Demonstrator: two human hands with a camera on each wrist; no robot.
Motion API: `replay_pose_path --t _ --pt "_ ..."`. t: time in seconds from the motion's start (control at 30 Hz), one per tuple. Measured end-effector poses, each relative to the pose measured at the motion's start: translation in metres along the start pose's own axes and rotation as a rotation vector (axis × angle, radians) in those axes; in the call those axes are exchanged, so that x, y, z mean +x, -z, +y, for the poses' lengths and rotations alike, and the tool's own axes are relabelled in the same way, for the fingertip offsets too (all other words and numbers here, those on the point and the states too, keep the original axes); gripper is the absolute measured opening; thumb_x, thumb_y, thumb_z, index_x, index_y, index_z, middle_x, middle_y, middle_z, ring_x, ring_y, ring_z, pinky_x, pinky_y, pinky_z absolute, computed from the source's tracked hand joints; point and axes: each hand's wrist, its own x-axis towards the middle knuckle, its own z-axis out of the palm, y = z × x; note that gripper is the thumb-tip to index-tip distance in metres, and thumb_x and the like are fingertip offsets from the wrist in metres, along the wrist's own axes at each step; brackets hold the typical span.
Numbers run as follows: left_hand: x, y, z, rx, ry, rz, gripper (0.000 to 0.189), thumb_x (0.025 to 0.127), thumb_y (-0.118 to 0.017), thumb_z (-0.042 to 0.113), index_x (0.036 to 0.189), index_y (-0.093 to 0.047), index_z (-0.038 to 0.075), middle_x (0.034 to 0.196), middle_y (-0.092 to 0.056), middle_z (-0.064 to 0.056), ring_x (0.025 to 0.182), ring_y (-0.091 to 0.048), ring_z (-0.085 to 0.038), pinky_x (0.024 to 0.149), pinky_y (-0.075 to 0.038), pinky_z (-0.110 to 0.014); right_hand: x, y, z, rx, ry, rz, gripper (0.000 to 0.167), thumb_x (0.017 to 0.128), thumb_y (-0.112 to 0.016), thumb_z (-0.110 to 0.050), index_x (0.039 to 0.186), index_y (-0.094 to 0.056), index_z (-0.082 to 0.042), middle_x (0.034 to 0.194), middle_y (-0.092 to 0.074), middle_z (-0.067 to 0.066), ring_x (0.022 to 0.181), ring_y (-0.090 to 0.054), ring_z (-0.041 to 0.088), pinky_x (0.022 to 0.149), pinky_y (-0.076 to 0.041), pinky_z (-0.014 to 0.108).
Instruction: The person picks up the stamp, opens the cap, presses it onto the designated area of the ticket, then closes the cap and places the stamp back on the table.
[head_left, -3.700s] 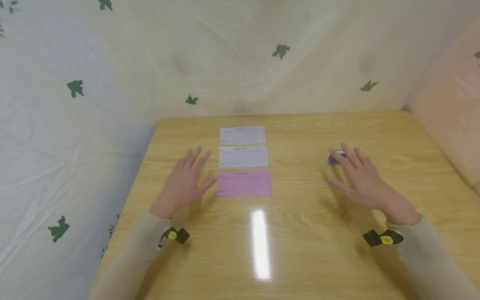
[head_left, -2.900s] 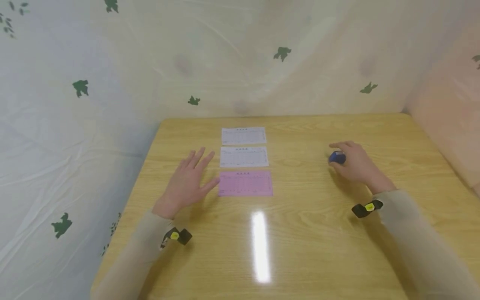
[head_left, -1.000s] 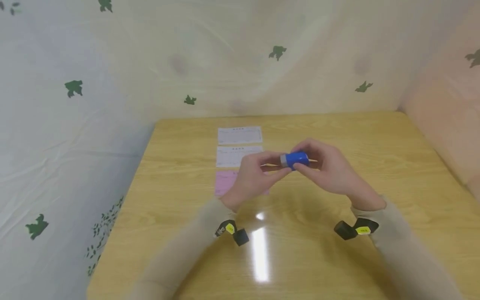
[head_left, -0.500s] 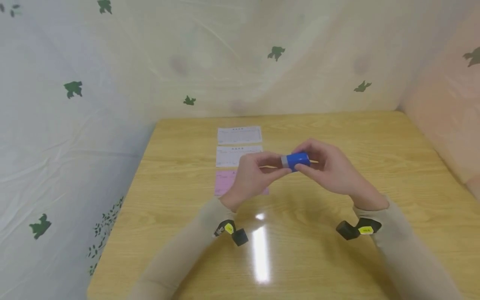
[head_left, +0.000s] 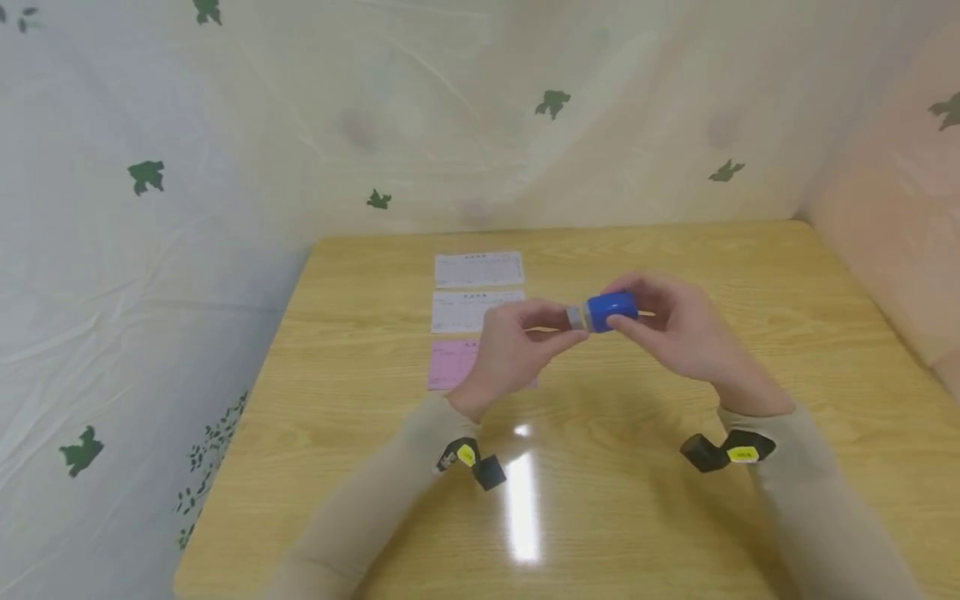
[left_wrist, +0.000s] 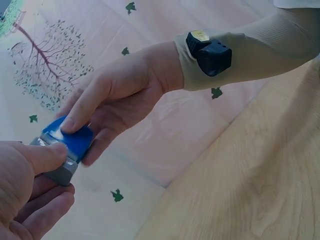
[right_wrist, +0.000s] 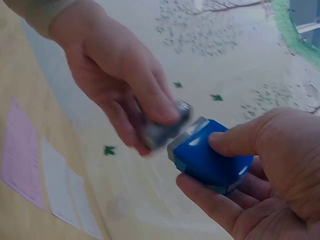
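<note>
Your left hand [head_left: 517, 350] pinches a small grey rectangular cap [head_left: 575, 317] between thumb and fingers; your right hand [head_left: 690, 333] grips a glossy blue block with rounded edges [head_left: 612, 311], its thumb on the upper face and its fingers beneath; the block has a pale grey band at the end facing the cap, and light glints off its smooth top; in the right wrist view the cap is blurred and sits just apart from that band; both pieces are held above the yellow wood-grain table [head_left: 300, 400], nearer its far edge than its near edge; a pink printed slip [head_left: 452, 363] lies partly behind your left hand, with two white printed slips [head_left: 480, 269] in line beyond it towards the far edge.
</note>
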Motion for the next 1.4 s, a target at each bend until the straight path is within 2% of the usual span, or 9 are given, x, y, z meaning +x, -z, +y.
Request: replay_pose_path --t 0.2,0.33,0.5,0.67,0.8,1.0,1.2,1.33,1.4 --pt "0.001 0.007 0.002 0.028 -0.009 0.031 0.021 0.087 -0.086 0.003 0.106 -0.078 -0.002 0.106 -0.081 -0.020 0.096 -0.082 -0.029 0.083 -0.068 -0.028 -0.006 0.028 0.000 -0.028 -0.046 0.169 0.031 0.099 -0.069 0.005 0.129 -0.065 0.001 0.120 -0.072 -0.014 0.102 -0.072 -0.001 0.084 -0.060 0.009" --pt "0.001 0.010 -0.001 0.040 -0.006 0.023 0.021 0.088 -0.086 0.003 0.106 -0.078 -0.002 0.106 -0.081 -0.020 0.096 -0.082 -0.026 0.083 -0.068 -0.028 -0.006 0.031 -0.004 -0.025 -0.081 0.173 0.031 0.099 -0.070 0.002 0.130 -0.066 0.000 0.119 -0.072 -0.014 0.100 -0.073 -0.001 0.083 -0.060 0.010" --pt "-0.001 0.011 -0.002 0.044 0.003 0.005 0.021 0.088 -0.085 0.004 0.107 -0.078 -0.002 0.107 -0.081 -0.019 0.096 -0.081 -0.025 0.084 -0.068 -0.029 -0.006 0.029 -0.005 -0.038 -0.054 0.158 0.031 0.098 -0.070 0.006 0.128 -0.066 0.002 0.117 -0.071 -0.011 0.101 -0.073 -0.002 0.084 -0.060 0.010" --pt "-0.005 0.011 -0.005 0.100 0.039 -0.024 0.023 0.088 -0.087 0.009 0.108 -0.079 0.003 0.107 -0.082 -0.014 0.094 -0.081 -0.020 0.082 -0.067 -0.026 -0.006 0.028 -0.004 -0.057 -0.056 0.137 0.030 0.098 -0.071 0.004 0.127 -0.067 0.000 0.118 -0.069 -0.010 0.103 -0.072 -0.004 0.086 -0.059 0.009" --pt "-0.006 0.009 -0.008 0.197 0.043 -0.077 0.024 0.089 -0.086 0.014 0.111 -0.079 0.009 0.108 -0.082 -0.008 0.095 -0.079 -0.013 0.085 -0.067 -0.026 -0.006 0.028 -0.004 -0.075 -0.054 0.130 0.029 0.098 -0.071 0.003 0.127 -0.067 -0.002 0.118 -0.070 -0.011 0.103 -0.072 -0.003 0.087 -0.059 0.009" --pt "-0.004 0.003 -0.013 0.319 -0.001 -0.165 0.033 0.092 -0.084 0.015 0.123 -0.076 0.006 0.114 -0.079 -0.010 0.100 -0.075 -0.019 0.091 -0.067 -0.038 -0.004 0.027 -0.005 -0.055 -0.026 0.112 0.030 0.097 -0.071 0.005 0.126 -0.067 -0.001 0.117 -0.070 -0.010 0.103 -0.073 -0.002 0.086 -0.060 0.011" --pt "0.000 -0.003 -0.018 0.551 0.001 -0.239 0.040 0.096 -0.081 0.024 0.134 -0.074 0.012 0.110 -0.071 -0.002 0.097 -0.067 -0.011 0.083 -0.060 -0.016 -0.005 0.029 -0.005 -0.045 -0.034 0.102 0.031 0.097 -0.071 0.005 0.127 -0.067 -0.001 0.118 -0.070 -0.008 0.104 -0.073 -0.001 0.087 -0.060 0.011" --pt "-0.001 -0.010 -0.028 0.674 0.027 -0.303 0.043 0.097 -0.080 0.027 0.137 -0.072 0.014 0.108 -0.065 0.000 0.094 -0.060 -0.011 0.075 -0.052 -0.011 -0.006 0.030 -0.005 -0.028 -0.025 0.091 0.031 0.096 -0.071 0.007 0.126 -0.066 0.000 0.118 -0.070 -0.007 0.104 -0.073 0.001 0.087 -0.061 0.012" --pt "-0.002 -0.014 -0.034 0.695 0.047 -0.330 0.043 0.097 -0.080 0.027 0.137 -0.071 0.014 0.108 -0.065 0.000 0.093 -0.059 -0.010 0.074 -0.051 -0.011 -0.007 0.030 -0.005 -0.023 -0.016 0.081 0.031 0.096 -0.070 0.009 0.126 -0.066 0.002 0.118 -0.069 -0.005 0.104 -0.073 0.001 0.087 -0.061 0.013"
